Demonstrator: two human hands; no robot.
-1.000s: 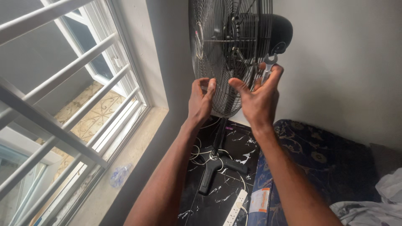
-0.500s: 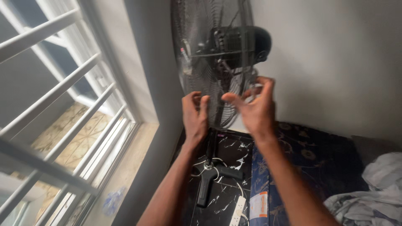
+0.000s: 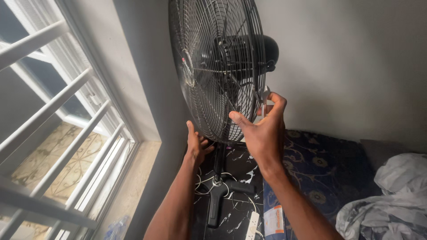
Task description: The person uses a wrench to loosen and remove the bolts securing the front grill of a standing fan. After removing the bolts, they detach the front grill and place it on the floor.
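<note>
A black standing fan (image 3: 213,66) with a wire cage stands against the grey wall, its cross-shaped base (image 3: 222,193) on dark marbled floor. My left hand (image 3: 195,144) cups the lower front rim of the cage from below. My right hand (image 3: 262,129) is at the cage's right rim, thumb against the wires, fingers curled round a small silver spanner (image 3: 263,100) whose head sticks up beside the rim. The fan's motor housing (image 3: 267,51) shows behind the cage.
A barred window (image 3: 58,120) and its sill fill the left. A dark blue patterned mattress (image 3: 329,178) with crumpled white cloth (image 3: 391,204) lies at right. White cables and a power strip (image 3: 251,224) lie on the floor by the fan's base.
My left hand dropped from the front of the cage to its lower rim. My right hand closed in on the right rim with the spanner. The view shifted, showing more of the fan.
</note>
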